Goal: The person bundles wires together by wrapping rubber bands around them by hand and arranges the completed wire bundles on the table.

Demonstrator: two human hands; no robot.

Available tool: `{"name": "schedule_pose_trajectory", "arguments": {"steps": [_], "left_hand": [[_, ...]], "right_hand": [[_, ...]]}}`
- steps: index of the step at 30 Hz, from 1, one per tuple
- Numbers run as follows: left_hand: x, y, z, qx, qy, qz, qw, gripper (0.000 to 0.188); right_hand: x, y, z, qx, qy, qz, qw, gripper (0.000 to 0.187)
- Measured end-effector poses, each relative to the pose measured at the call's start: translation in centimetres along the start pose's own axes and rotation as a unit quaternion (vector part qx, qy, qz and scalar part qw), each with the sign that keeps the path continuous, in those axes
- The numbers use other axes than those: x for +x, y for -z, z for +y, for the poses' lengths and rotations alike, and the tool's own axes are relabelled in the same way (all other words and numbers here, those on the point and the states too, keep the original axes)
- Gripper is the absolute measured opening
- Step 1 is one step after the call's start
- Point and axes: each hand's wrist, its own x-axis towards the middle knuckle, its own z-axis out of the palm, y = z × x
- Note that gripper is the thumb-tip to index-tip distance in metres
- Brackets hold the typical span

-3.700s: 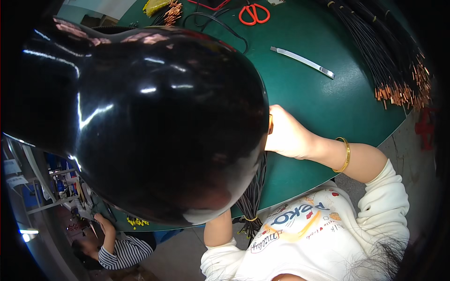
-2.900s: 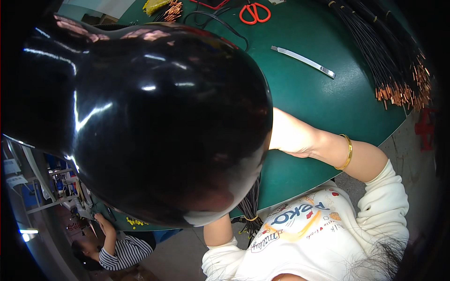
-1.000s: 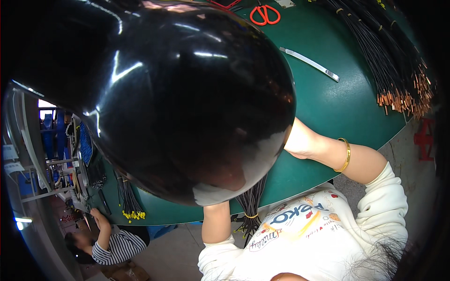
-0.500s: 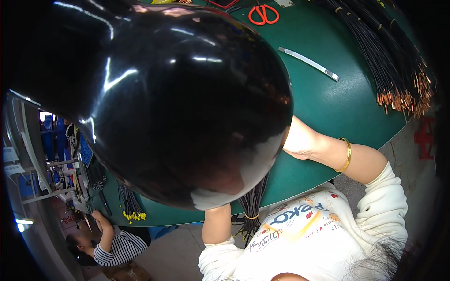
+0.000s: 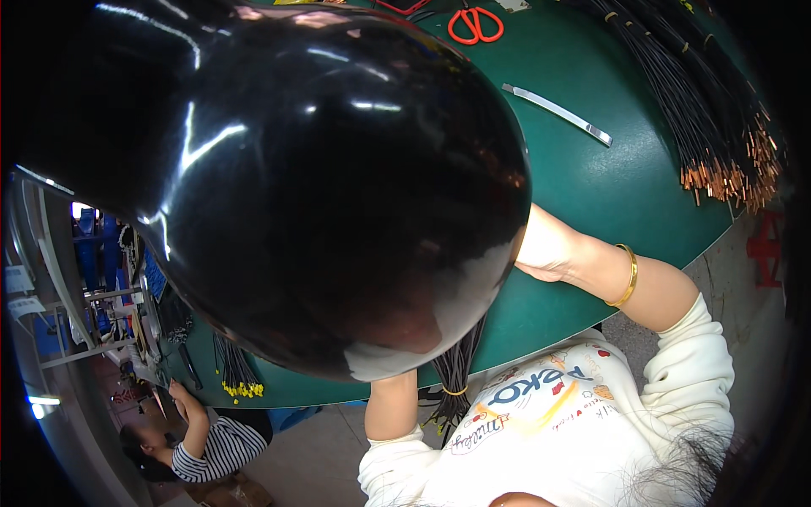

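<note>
Your right hand rests on the green table, a gold bangle on its wrist; its fingers slip behind a big glossy black dome that blocks much of the view, so whether they are spread or closed cannot be told. Your left hand is hidden behind that dome, only the forearm showing below it, and its grip cannot be told either. A bundle of black wires, bound with a yellow band, hangs over the table's near edge between your arms, against your cream sweatshirt.

Farther out, a flat metal strip lies alone on the table. At the right, long black wires with bare copper ends lie fanned out. Red-handled scissors sit at the far edge. Down at the lower left, another person in a striped top works near wires with yellow tips.
</note>
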Motion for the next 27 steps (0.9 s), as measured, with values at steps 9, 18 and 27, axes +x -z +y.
{"name": "schedule_pose_trajectory", "arguments": {"steps": [9, 18, 27], "left_hand": [[-0.6, -1.1, 1.0, 0.031, -0.041, -0.016, 0.999, 0.036], [-0.4, 0.3, 0.0, -0.184, 0.029, -0.037, 0.982, 0.024], [-0.3, 0.4, 0.3, -0.130, 0.002, 0.005, 0.992, 0.022]], "right_hand": [[-0.2, -0.5, 0.3, -0.039, 0.080, -0.025, 0.996, 0.012], [0.2, -0.3, 0.0, -0.031, 0.024, -0.003, 0.999, 0.010], [0.2, 0.3, 0.4, 0.030, 0.024, 0.014, 0.999, 0.014]]}}
